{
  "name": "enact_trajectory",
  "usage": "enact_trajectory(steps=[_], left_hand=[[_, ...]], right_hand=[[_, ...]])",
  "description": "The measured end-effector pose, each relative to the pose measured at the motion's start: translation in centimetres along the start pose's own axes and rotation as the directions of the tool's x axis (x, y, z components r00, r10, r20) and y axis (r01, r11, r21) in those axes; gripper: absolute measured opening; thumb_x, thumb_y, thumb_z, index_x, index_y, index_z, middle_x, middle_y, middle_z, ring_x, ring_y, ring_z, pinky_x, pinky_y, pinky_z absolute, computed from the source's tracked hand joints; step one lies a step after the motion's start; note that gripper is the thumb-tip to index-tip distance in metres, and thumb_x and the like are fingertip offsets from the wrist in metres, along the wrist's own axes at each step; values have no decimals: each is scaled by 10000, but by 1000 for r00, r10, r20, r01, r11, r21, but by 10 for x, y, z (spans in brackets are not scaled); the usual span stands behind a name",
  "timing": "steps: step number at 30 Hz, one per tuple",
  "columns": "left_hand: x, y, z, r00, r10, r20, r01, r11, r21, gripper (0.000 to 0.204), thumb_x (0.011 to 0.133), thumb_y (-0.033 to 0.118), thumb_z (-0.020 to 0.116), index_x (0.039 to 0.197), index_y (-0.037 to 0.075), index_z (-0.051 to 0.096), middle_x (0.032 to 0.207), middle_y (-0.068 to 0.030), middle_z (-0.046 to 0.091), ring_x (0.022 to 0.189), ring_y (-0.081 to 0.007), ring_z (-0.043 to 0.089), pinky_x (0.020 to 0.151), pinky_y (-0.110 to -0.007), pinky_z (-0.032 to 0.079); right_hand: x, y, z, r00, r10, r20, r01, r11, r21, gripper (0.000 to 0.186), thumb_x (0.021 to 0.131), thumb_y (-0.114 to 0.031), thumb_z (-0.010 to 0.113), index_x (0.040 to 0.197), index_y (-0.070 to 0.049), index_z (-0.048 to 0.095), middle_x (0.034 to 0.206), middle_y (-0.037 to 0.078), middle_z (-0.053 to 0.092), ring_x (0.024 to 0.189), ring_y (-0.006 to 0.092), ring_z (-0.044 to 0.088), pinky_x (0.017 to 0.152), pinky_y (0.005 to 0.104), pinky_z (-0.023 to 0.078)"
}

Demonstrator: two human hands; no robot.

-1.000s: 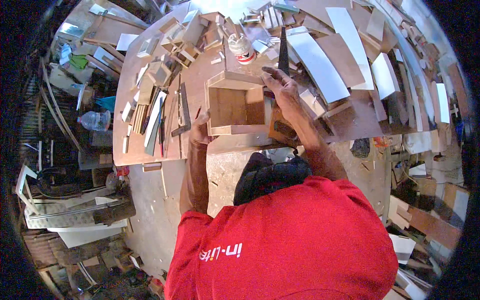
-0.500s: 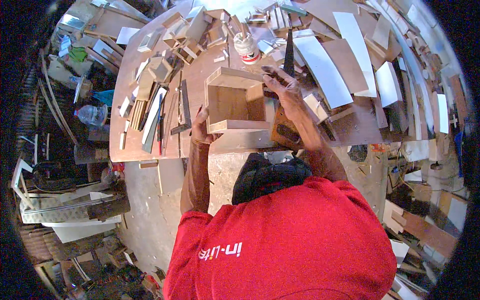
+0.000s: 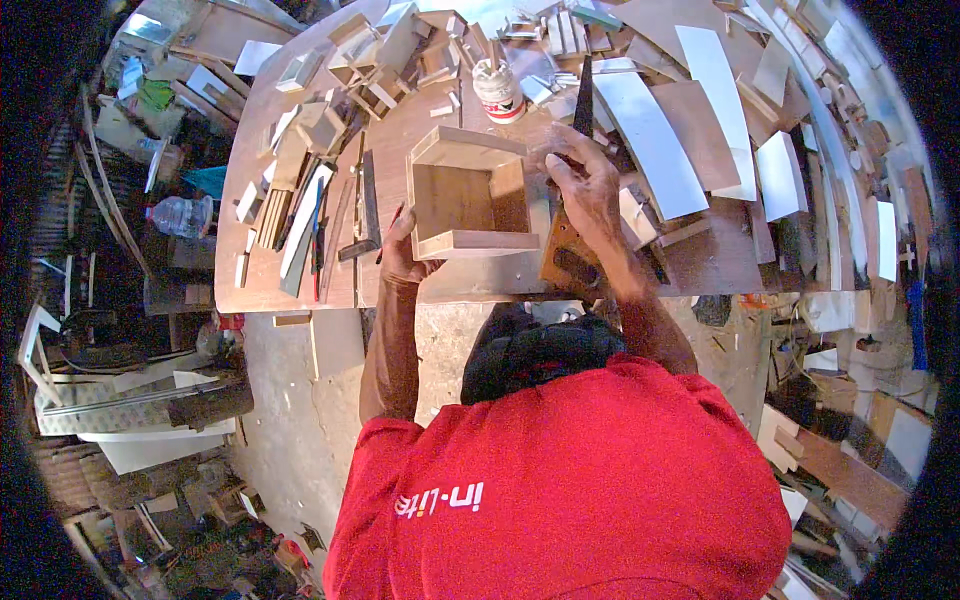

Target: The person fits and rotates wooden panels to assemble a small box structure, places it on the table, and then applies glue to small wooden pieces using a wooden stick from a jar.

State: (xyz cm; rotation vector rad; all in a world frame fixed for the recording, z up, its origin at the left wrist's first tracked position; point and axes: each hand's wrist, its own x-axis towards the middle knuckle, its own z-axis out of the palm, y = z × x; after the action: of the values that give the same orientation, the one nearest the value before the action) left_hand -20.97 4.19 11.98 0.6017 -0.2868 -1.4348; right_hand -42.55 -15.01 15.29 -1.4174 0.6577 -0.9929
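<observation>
Seems to have the wooden box (image 3: 455, 200) already joined along its visible walls — cannot judge any remaining work. Holds it over the near middle of the table (image 3: 395, 135), with the left hand (image 3: 402, 254) closed on its left side. Has the right hand (image 3: 592, 182) partly open, seemingly empty — just right of the box, not touching.

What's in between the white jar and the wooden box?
In the head view, only a thin strip of bare brown tabletop shows between the white jar and the wooden box.
</observation>
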Motion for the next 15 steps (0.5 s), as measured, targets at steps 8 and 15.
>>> enact_trajectory(steps=[8,15], left_hand=[[-1,-1,7,994,83,-76,-80,996,45,589,840,354,622,1302,42,431,1115,-137,593,943,-259,636,718,-368,574],[2,1,14,994,77,-80,-58,975,216,555,851,354,607,1282,32,470,1168,-135,588,1060,-258,596,847,-399,531]], right_hand=[[-41,3,-5,996,51,70,-56,997,60,414,871,-163,619,1243,-14,515,1064,113,634,952,182,613,825,298,489],[-56,4,-11,996,28,87,-11,982,-188,494,858,-198,633,1285,-13,469,1017,126,629,902,211,617,786,319,501]])
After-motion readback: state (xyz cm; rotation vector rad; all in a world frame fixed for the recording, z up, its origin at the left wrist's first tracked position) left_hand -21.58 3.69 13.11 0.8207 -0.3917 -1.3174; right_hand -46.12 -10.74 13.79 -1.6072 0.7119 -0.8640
